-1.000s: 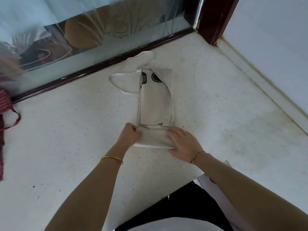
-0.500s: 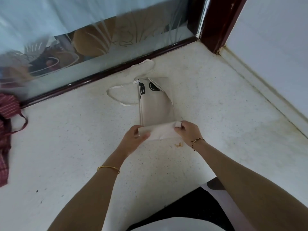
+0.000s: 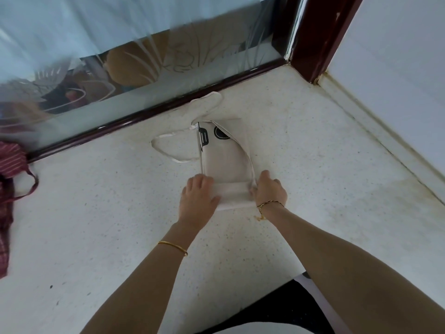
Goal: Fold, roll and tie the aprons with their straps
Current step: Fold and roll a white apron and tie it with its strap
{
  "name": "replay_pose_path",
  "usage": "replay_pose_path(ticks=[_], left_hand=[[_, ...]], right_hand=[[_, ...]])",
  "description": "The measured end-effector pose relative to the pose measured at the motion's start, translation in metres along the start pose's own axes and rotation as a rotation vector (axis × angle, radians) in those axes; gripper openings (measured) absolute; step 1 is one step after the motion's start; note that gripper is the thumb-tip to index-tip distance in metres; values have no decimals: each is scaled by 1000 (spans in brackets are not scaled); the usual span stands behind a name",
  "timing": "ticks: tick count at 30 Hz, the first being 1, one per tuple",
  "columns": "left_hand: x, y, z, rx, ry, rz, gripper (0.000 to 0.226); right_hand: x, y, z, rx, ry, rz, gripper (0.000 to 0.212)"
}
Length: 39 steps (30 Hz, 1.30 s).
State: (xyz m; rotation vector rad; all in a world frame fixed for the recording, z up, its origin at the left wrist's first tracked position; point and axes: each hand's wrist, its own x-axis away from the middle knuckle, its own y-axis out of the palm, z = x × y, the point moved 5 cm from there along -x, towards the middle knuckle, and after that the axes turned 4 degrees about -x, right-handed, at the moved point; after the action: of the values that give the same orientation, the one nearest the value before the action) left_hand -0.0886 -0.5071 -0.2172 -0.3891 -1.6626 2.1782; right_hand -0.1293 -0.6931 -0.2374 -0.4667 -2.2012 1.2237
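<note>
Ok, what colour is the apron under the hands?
Cream apron, with black print at its far end. The head view, the only one, shows it plainly.

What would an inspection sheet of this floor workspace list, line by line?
Surface: speckled white floor, some stains.
Job's things: cream apron folded narrow, near end rolled; its strap loops to the left; red striped apron at the left edge.
Clutter: yellow crumbs by the right wrist.
Hands: left hand and right hand grip the roll's ends.
Cables: nothing seen.
Surroundings: glass door, white wall.
</note>
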Motion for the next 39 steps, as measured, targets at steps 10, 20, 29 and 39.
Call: replay_pose_path(ticks=[10, 20, 29, 39], left_hand=[[-1, 19, 1, -87, 294, -165, 34], [-11, 5, -11, 308, -35, -116, 39], [-2, 19, -29, 680, -361, -293, 45], [5, 20, -33, 503, -483, -248, 42]], right_hand=[[6, 3, -2, 180, -622, 84, 19], [9, -2, 15, -32, -564, -95, 29], [1, -9, 15, -370, -285, -86, 29], [3, 4, 0, -122, -179, -75, 26]])
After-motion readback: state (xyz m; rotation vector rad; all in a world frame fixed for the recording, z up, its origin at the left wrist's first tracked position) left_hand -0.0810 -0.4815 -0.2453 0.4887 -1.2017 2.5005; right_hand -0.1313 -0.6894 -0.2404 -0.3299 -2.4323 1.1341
